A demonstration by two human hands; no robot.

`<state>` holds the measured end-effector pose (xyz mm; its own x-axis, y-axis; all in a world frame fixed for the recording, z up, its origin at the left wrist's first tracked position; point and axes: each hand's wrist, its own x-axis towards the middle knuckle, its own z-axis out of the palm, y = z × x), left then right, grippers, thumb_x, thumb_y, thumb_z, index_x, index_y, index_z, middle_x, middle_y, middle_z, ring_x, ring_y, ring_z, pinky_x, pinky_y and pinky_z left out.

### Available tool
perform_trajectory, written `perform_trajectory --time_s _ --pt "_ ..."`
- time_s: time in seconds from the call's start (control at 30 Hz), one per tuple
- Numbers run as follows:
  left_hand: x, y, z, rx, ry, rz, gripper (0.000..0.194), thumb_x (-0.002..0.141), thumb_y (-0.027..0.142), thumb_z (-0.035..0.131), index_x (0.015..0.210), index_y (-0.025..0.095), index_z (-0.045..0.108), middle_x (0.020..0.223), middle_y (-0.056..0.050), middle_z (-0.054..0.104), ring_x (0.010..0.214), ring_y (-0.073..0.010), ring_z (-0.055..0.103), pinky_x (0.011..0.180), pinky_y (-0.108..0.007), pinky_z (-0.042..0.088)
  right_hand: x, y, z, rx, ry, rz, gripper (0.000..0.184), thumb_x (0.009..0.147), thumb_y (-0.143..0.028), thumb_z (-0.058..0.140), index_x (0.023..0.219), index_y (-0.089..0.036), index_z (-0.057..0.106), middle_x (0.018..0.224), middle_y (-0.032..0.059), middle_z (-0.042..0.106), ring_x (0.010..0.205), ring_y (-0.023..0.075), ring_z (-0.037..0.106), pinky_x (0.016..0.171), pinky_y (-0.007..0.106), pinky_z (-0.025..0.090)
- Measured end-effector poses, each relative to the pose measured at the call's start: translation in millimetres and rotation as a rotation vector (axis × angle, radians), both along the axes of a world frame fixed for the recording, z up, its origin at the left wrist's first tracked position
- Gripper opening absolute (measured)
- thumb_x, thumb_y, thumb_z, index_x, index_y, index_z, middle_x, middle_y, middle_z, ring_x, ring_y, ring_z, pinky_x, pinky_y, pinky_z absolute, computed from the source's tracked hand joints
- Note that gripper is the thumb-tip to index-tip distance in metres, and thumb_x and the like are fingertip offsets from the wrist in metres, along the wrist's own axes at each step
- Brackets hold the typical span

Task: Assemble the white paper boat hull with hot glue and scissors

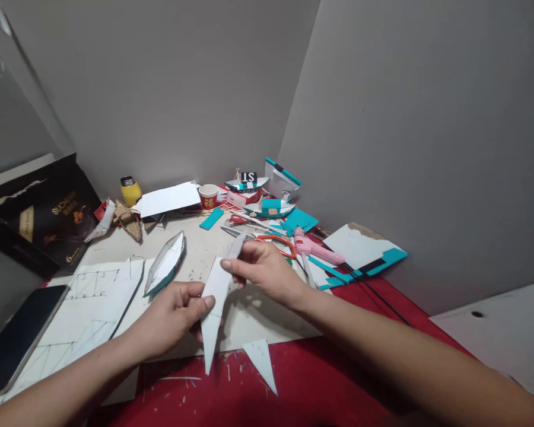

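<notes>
Both hands hold one long white piece of cardboard (216, 284) with a pointed lower end, tilted above the work board. My left hand (182, 311) pinches its lower middle between thumb and fingers. Near the upper end, my right hand (258, 267) grips it, thumb on the face and fingers behind. To the left rests a small cardboard boat hull (165, 264), white inside and teal outside. A white triangular offcut (261, 362) lies below on the red cloth. Behind my right hand are orange-handled scissors (278, 240), their blades pointing left.
Drawn sheets (93, 296) and a phone (20, 332) lie left, near a dark box (40, 219). Behind stand a yellow bottle (130, 191), a paper cup (209, 196) and model boats (270, 207). A pink glue gun (318, 248) with a black cord lies right.
</notes>
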<state>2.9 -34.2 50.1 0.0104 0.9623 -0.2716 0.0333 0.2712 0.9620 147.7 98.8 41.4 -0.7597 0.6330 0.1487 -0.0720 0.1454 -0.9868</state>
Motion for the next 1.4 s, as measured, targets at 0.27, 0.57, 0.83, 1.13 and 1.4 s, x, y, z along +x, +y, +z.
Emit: perform_trajectory --time_s 0.27,0.57,0.83,1.13,1.4 --pt "-15 7 -18.8 -0.177 -0.137 -0.038 0.028 0.077 0.040 0.067 0.082 0.012 0.065 0.067 -0.005 0.068 0.053 -0.0118 0.059 0.049 -0.021 0.045 -2 -5 -15.2 0.473 -0.042 -0.050 0.016 0.082 -0.022 0.057 0.068 -0.016 0.061 0.063 0.0012 0.062 0.059 0.0127 0.056 0.056 0.025 0.045" --pt "-20 2 -19.1 -0.144 -0.174 -0.093 0.044 0.074 0.028 0.071 0.115 0.016 0.063 0.077 -0.003 0.069 0.055 -0.0091 0.056 0.058 -0.023 0.047 -4 1 -6.6 -0.049 -0.132 0.020 0.016 0.074 -0.028 0.066 0.070 -0.013 0.062 0.057 -0.0003 0.061 0.052 0.0108 0.057 0.051 0.024 0.045" --pt "-17 3 -25.8 -0.062 -0.133 0.116 0.031 0.072 0.019 0.067 0.103 0.012 0.068 0.060 0.000 0.065 0.048 -0.0076 0.052 0.051 -0.019 0.042 -18 -2 -7.4 -0.039 -0.098 0.019 0.016 0.074 -0.028 0.066 0.080 -0.014 0.063 0.058 -0.0015 0.060 0.052 0.0120 0.058 0.051 0.025 0.048" --pt "-22 -1 -27.3 -0.151 -0.126 0.210 0.021 0.068 0.016 0.058 0.087 0.010 0.067 0.064 -0.005 0.068 0.039 -0.0077 0.052 0.041 -0.019 0.043 -31 -1 -7.5 0.493 -0.067 0.003 0.012 0.083 -0.020 0.054 0.082 -0.017 0.066 0.078 0.0015 0.066 0.068 0.0125 0.058 0.064 0.025 0.048" --pt "-59 -13 5.4 -0.020 0.282 0.389 0.038 0.081 0.034 0.053 0.113 0.015 0.059 0.079 -0.003 0.068 0.052 -0.0121 0.059 0.054 -0.026 0.048 -53 30 6.0 0.035 -0.078 -0.067 0.008 0.072 -0.020 0.066 0.071 -0.016 0.059 0.058 -0.0024 0.059 0.054 0.0126 0.060 0.052 0.026 0.052"
